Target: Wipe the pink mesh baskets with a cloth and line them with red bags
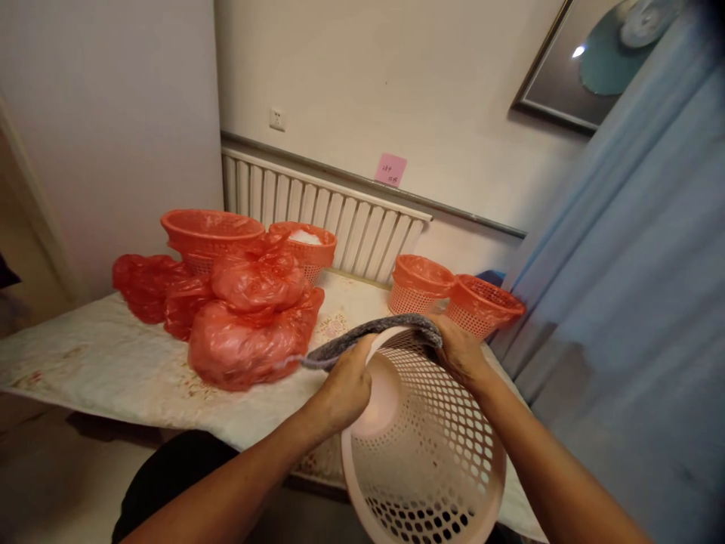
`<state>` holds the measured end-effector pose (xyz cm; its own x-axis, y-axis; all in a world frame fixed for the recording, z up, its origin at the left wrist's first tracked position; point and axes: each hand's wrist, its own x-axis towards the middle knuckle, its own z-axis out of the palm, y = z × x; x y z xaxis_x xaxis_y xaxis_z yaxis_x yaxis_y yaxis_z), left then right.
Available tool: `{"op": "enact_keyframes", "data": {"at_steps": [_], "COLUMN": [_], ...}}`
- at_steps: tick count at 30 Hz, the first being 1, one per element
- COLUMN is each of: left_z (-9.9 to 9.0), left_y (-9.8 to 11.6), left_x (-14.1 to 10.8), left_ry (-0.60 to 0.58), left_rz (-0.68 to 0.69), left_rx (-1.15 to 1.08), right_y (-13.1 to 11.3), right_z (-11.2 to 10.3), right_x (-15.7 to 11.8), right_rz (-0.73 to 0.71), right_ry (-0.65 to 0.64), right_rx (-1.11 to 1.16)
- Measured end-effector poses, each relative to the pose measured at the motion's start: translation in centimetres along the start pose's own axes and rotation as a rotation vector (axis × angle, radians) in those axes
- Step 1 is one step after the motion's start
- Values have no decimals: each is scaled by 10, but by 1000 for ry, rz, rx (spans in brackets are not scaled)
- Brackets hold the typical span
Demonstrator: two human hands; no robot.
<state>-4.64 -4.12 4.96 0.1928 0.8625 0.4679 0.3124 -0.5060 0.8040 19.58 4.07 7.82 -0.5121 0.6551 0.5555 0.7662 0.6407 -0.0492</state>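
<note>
A pale pink plastic wastebasket (416, 468) with a perforated wall is tilted, its open mouth toward me and its base pointing away over the table. My left hand (347, 384) is closed on the upper left of its rim. A dark grey cloth (374, 329) lies along the top of the rim on the outside. Its left end reaches my left hand. My right hand (461, 353) is closed over the cloth's right end and the rim there; its fingertips are partly hidden. Inside, the wastebasket shows a few dark specks and no contents.
Red plastic bags (243, 340), full and bunched, lie on the cloth-covered table (141, 378) at left. Behind them stand two bag-lined baskets (212, 230). Two more lined baskets (422, 283) stand at the right, near a blue curtain (623, 302). A radiator (340, 219) runs along the wall.
</note>
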Motion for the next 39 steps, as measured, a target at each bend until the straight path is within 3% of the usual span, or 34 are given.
{"op": "enact_keyframes", "data": {"at_steps": [4,12,29,39], "left_z": [0,0,-5,-7], "left_y": [1,-2,-14,-20], "left_x": [2,2,-3,-11], "left_ry": [26,77,128,188], "left_rz": [-25,-66,-70,-99], "left_rx": [-45,-60,-18,-5], "right_y": [14,32,-19,-57], "right_z": [-1,8,26,42], "right_x": [-20,-74,-157,-182], "right_rz": [203,367,965,1141], "right_ry": [14,128,344,473], "right_rx": [71,182,345,371]}}
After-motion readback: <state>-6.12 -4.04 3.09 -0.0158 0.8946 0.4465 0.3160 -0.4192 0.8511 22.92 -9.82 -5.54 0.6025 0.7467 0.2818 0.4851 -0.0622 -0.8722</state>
